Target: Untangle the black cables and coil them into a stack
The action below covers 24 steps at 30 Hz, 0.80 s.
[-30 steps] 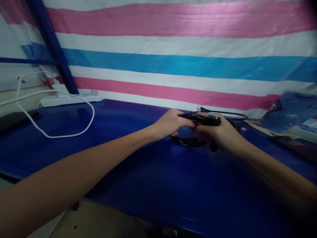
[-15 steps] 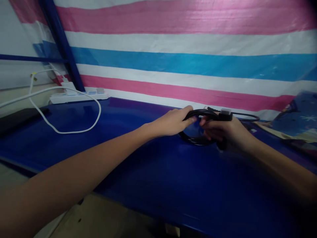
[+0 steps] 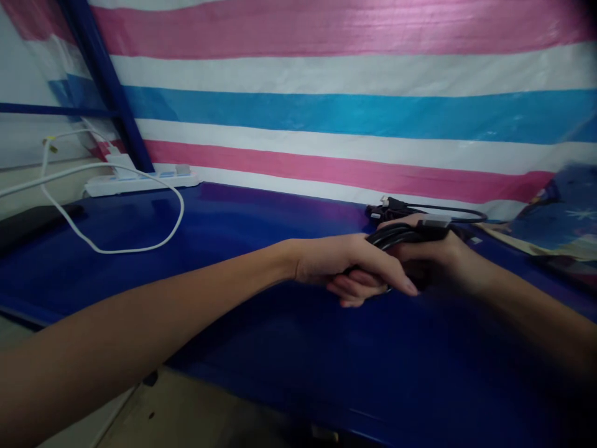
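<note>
Both hands hold a coiled black cable (image 3: 396, 233) above the blue tabletop (image 3: 280, 348). My left hand (image 3: 359, 264) is closed around the left side of the coil, its thumb stretched across the front and its fingers curled below. On the right side, my right hand (image 3: 433, 252) grips the coil and the dark connector (image 3: 433, 229), which has a pale, clear-looking cap. Most of the right fingers are hidden behind the cable and my left thumb. Just behind the hands, another bundle of black cable (image 3: 389, 210) with a plug lies near the back edge of the table.
A white power strip (image 3: 142, 183) with an adapter plugged in lies at the back left. A white cable (image 3: 140, 251) loops over the table there, beside a flat black object (image 3: 32, 227). Striped sheeting (image 3: 326, 115) hangs behind, and a dark blue patterned item (image 3: 559, 218) sits at right.
My left hand has moved right and slightly down, closing further round the coil and turning its thumb forward. The coil has come lower, uncovering the cable bundle behind it.
</note>
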Available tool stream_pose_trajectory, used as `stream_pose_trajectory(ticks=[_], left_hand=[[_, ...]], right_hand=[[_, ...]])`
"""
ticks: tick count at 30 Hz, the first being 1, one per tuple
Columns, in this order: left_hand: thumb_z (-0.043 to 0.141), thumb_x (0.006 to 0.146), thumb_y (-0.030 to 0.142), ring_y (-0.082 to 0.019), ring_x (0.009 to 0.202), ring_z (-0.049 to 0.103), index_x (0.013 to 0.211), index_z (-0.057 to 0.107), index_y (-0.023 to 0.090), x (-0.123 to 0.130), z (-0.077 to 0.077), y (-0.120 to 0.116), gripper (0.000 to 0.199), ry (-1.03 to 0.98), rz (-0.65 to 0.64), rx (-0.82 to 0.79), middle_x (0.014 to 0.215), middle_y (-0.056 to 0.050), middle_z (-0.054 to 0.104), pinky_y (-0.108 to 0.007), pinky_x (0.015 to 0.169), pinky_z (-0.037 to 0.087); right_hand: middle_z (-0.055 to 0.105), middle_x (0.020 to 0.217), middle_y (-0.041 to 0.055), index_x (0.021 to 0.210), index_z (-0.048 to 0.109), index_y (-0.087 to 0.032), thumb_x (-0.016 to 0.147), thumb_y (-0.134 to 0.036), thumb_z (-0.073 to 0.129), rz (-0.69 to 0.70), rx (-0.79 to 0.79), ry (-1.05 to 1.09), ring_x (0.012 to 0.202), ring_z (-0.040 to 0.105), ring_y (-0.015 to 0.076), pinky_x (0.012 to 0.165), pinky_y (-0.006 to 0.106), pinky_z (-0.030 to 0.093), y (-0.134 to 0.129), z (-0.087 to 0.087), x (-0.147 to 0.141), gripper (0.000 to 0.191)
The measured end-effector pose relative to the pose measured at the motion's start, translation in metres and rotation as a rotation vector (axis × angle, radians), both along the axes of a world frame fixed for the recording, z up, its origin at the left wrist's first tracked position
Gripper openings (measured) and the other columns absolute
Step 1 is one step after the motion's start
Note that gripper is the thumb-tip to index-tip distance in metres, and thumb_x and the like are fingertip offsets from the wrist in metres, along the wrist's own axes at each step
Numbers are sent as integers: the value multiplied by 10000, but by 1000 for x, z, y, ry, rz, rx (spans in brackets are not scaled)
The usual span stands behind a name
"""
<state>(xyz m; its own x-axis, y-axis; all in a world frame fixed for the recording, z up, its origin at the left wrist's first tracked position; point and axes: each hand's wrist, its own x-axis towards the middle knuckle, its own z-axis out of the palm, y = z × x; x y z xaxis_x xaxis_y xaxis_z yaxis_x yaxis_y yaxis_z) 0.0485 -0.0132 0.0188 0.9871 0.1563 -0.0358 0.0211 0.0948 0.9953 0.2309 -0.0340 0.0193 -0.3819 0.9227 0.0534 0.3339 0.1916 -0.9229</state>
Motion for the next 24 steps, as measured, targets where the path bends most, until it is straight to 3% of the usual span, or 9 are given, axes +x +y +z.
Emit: stream_pose_trajectory(ticks=[4,7,10,13,15,17,18,20,24], left_hand=[[647,698,211,-25,313,240,487,424,184,6,-6,12,309,-94,536,80,358,103,247,-212,380,217],[641,678,217,-22,319,256,590,541,156,8,-8,21,147,-121,701,223,389,106,293,-207,377,236],[621,723,283,-55,374,398,684,591,153,2,-6,25,139,-92,676,443,459,73,434,-234,453,347],[628,748,375,-90,523,486,682,594,156,-10,2,30,231,47,488,765,555,28,517,-250,548,363],[672,696,335,-119,664,537,763,620,157,-22,12,37,197,195,331,953,705,0,597,-248,597,362],[663,643,214,-162,862,579,986,630,168,-40,24,48,348,321,294,1034,984,-35,652,-248,698,402],[618,636,155,-181,971,573,1081,609,172,-50,30,53,445,353,358,1054,1120,-51,633,-251,770,415],[499,654,86,-193,1117,532,1147,584,164,-73,40,65,507,328,643,1086,1262,-70,579,-260,868,415],[486,785,210,-215,1132,550,1176,582,122,-115,44,85,412,293,1101,985,1241,-102,612,-293,934,429]], right_hand=[[374,381,-40,530,512,-165,635,-177,544,-79,52,73,349,289,55,444,257,354,5,-3,-2,110],[312,367,-73,608,534,-178,643,-189,544,-123,104,78,348,303,69,537,298,438,9,-4,-6,38],[382,391,-53,641,564,-171,639,-231,552,-165,185,-8,349,319,79,444,271,341,8,-2,-8,61],[481,460,-13,575,570,-160,602,-224,595,-186,303,-138,419,376,84,440,252,252,1,-1,-7,74],[496,478,-13,614,610,-158,596,-203,584,-178,452,-323,445,392,87,469,247,266,-1,-4,-11,56],[526,502,-5,739,656,-154,628,-181,534,-152,641,-627,444,413,97,487,246,283,2,-9,-24,167],[564,540,10,824,667,-149,651,-170,514,-123,717,-798,459,449,110,499,247,297,7,-12,-35,232],[660,697,69,978,660,-136,677,-148,516,-76,769,-895,559,545,153,538,258,329,23,-17,-67,334],[676,916,142,1190,567,-101,808,-186,524,55,831,-932,788,622,206,681,306,438,72,-18,-151,393]])
